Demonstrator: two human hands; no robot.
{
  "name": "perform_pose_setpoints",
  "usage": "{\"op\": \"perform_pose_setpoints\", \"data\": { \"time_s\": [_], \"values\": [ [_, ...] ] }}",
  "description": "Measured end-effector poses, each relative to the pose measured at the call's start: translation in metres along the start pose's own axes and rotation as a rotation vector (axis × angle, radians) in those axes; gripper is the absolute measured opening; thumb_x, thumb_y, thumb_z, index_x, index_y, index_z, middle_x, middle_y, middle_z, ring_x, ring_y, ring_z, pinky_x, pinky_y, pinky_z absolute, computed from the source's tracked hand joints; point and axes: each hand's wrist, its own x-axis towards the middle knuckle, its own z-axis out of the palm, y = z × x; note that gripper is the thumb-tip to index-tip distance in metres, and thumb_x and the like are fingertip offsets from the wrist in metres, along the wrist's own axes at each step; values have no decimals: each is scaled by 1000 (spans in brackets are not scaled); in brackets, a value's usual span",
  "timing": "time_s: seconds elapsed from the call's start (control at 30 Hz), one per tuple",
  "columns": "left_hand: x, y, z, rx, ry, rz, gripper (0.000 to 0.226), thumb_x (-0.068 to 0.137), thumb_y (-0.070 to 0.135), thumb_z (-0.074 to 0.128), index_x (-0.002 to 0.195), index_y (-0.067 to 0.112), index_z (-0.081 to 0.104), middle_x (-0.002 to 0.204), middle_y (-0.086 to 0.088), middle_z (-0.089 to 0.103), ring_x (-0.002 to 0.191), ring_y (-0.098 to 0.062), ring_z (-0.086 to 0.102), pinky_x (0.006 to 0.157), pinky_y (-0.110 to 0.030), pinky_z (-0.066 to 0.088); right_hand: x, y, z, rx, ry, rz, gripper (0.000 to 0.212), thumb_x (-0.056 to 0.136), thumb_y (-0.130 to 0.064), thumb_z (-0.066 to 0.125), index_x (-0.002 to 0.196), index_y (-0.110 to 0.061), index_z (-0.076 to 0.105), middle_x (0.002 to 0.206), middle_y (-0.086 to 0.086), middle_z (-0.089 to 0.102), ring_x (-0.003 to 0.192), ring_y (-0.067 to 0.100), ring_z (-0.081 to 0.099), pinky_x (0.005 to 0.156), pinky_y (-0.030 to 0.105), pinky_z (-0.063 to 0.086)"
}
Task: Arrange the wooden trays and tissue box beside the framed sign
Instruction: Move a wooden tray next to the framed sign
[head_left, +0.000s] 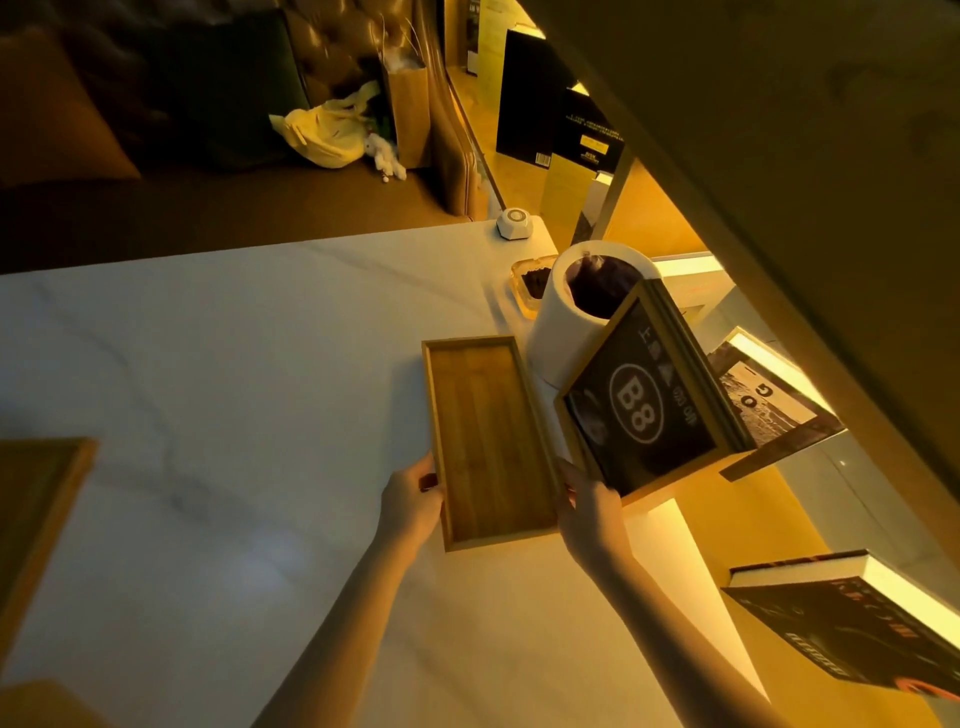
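Both hands' grips clasp the wooden tray (491, 441) by its long edges: left hand (410, 501) at 9 o'clock, right hand (589, 512) at 3, touching the framed sign (649, 400); bare table (234, 364) spreads toward 9.

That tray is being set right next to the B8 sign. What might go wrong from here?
Two likely risks. The right hand holds the tray in the narrow gap beside the framed sign, so a nudge might tip or shift the sign. The white cylinder stands just past the tray's far end; pushing the tray further forward may bump it. The left hand holds the other long edge.
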Motion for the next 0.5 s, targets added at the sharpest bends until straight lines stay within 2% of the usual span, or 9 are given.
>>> {"op": "perform_pose_setpoints", "data": {
  "time_s": [0.07,0.17,0.23,0.3,0.4,0.43,0.5],
  "values": [
    [2,-2,2,-3,18,-10,38,88,14,51,125,15,48,117,-15,63,106,-34,58,92,-51,51,1,2,3,-3,8,-11,38,92,1,45,128,-9,50,111,15,65,99,26,65,76,21,49],
    [5,-4,6,3,43,0,38,88,13,51,125,15,48,116,-15,64,104,-34,59,92,-48,51,3,2,7,-11,31,-30,42,92,2,44,132,-10,45,117,13,63,104,26,63,82,25,51],
    [6,-5,9,51,67,32,36,88,13,51,123,13,50,114,-14,65,103,-33,61,88,-41,52,3,2,8,-16,49,-38,43,92,2,43,133,-11,44,119,13,62,107,26,62,86,28,51],
    [6,-8,12,124,116,87,29,87,13,53,115,9,58,104,-15,70,92,-31,65,74,-27,53,4,4,11,-17,69,-41,43,92,3,43,132,-10,45,118,13,61,108,26,61,87,28,50],
    [5,-10,16,206,224,167,17,85,14,56,93,6,69,81,-14,73,60,-13,60,50,-6,35,6,6,14,-11,74,-24,44,91,6,43,132,-9,45,113,14,62,104,26,62,83,26,50],
    [4,-10,18,231,249,184,17,85,14,56,89,5,69,78,-13,73,54,-8,54,48,-4,32,6,8,15,-10,75,-16,43,91,6,43,131,-8,45,110,14,63,101,26,63,81,26,50],
    [4,-12,21,261,271,208,17,85,13,56,88,4,69,78,-15,73,55,-9,52,54,-9,38,6,12,19,-18,84,-13,39,91,5,43,129,-7,47,105,15,64,97,26,64,78,27,51]
  ]
}}
